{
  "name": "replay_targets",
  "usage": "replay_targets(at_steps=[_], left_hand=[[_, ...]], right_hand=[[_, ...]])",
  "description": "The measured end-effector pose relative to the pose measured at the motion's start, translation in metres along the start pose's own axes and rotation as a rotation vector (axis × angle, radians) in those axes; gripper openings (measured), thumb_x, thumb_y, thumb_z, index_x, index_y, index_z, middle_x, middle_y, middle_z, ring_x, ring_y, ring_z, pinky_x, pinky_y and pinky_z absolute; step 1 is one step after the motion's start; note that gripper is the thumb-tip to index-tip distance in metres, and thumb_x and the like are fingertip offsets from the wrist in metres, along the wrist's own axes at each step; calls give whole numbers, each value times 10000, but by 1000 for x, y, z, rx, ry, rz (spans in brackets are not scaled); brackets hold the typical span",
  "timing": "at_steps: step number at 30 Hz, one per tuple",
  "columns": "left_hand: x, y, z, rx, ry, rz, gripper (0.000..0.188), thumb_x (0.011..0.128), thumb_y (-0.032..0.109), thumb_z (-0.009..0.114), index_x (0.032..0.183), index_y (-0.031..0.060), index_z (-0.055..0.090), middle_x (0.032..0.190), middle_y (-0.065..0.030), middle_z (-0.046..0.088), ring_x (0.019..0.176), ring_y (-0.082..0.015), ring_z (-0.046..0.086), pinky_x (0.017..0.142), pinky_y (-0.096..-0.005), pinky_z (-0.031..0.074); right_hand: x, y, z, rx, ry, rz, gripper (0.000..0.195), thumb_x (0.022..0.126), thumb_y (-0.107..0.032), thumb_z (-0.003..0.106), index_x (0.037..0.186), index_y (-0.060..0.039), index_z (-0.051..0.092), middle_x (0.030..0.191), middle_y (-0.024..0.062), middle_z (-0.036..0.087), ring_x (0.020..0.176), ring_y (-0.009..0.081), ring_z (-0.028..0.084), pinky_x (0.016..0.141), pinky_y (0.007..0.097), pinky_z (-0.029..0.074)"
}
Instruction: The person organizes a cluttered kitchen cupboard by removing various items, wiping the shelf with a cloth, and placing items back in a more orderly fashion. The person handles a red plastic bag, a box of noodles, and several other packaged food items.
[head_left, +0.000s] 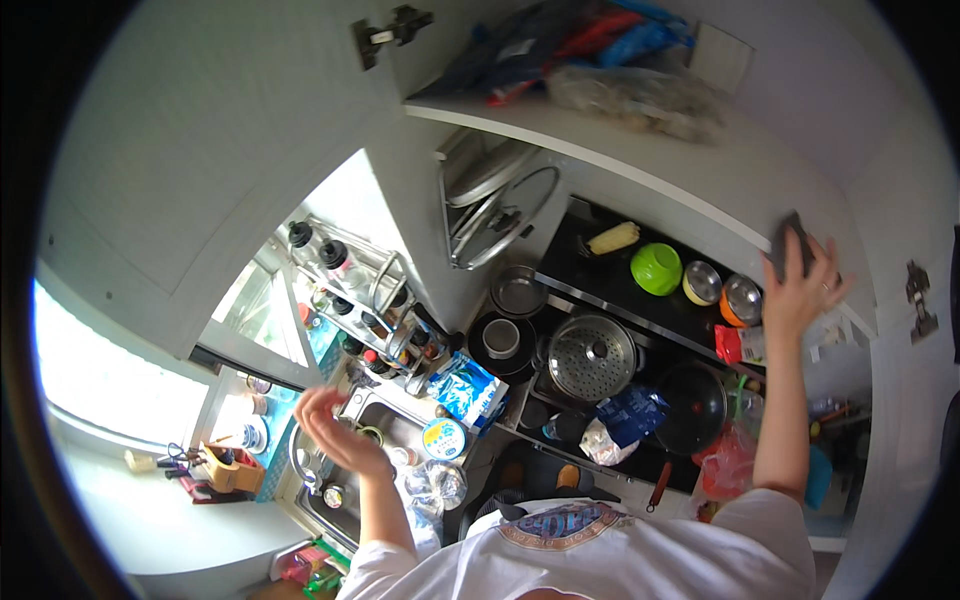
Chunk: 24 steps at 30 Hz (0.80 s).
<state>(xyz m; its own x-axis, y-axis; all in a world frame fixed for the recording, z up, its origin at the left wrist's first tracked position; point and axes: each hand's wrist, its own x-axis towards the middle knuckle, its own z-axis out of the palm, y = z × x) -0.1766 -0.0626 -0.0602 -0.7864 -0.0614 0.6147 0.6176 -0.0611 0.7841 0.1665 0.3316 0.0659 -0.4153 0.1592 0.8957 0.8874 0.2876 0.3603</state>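
My right hand (806, 281) is raised to the front edge of the open cabinet's shelf (750, 187) and grips a dark grey cloth or sponge (790, 244) against it. On the same shelf, further left, lie dark, red and blue bags (600, 37) and a clear plastic bag (637, 94). My left hand (337, 431) is lifted over the sink (345, 517), palm partly turned up, fingers apart, with nothing seen in it.
Below the cabinet, the stove holds a steamer pot (592, 356) and a frying pan (694, 409). A green bowl (656, 268) and small metal bowls stand behind them. Pot lids (506, 217) hang in a rack. Bottles (334, 255) fill a shelf rack near the open cabinet door (187, 172).
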Motion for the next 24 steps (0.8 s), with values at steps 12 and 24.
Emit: replay_targets(at_steps=[12, 24], left_hand=[[-11, 5, -35, -103, 29, -185, 418, 1047, 304, 286, 902, 14, 550, 986, -87, 474, 843, -176, 505, 786, -311, 415], [-35, 56, -13, -208, 17, -141, 355, 984, 333, 341, 939, 34, 529, 967, -86, 492, 796, -173, 493, 750, -311, 416]], right_hand=[[95, -246, 57, 67, 180, -270, 497, 843, -249, 524, 1326, -133, 551, 1114, 93, 584, 1038, 226, 536, 849, 446, 423], [163, -399, 47, 227, 326, -363, 534, 895, -255, 446, 1385, -45, 482, 1130, 169, 561, 1079, 307, 491, 958, 521, 387]])
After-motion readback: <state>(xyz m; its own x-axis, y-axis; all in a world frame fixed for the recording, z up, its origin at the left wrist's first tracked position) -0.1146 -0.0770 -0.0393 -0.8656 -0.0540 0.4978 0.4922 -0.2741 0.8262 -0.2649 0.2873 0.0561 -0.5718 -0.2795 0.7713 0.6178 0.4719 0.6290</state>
